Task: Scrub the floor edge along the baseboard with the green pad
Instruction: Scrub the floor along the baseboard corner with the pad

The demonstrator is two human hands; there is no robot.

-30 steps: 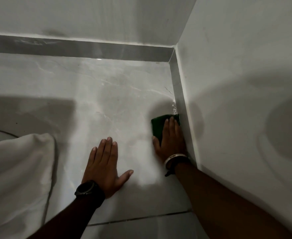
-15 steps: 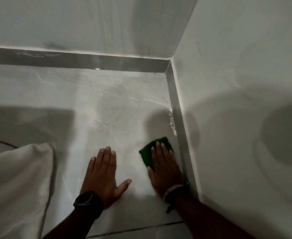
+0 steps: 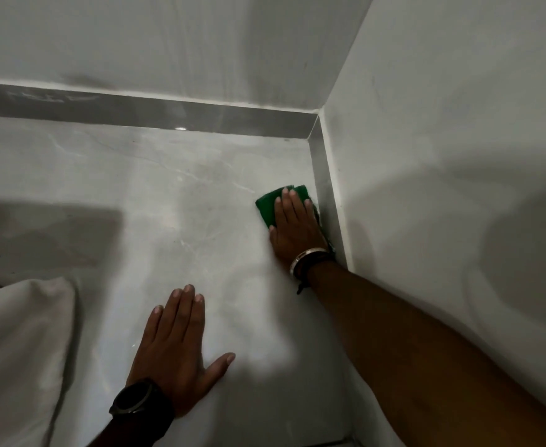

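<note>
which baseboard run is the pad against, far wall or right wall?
The right-wall baseboard: the green pad, pressed flat under the right hand, sits along its foot. The far-wall baseboard is well clear of it.

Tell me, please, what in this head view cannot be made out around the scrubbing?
1. Most of the green pad: covered by the right hand.
2. The floor edge under the pad: hidden, so dirt cannot be judged.
3. The white cloth: cut off by the left and bottom edges.
4. The watch on the left hand: too dark to read.
</note>
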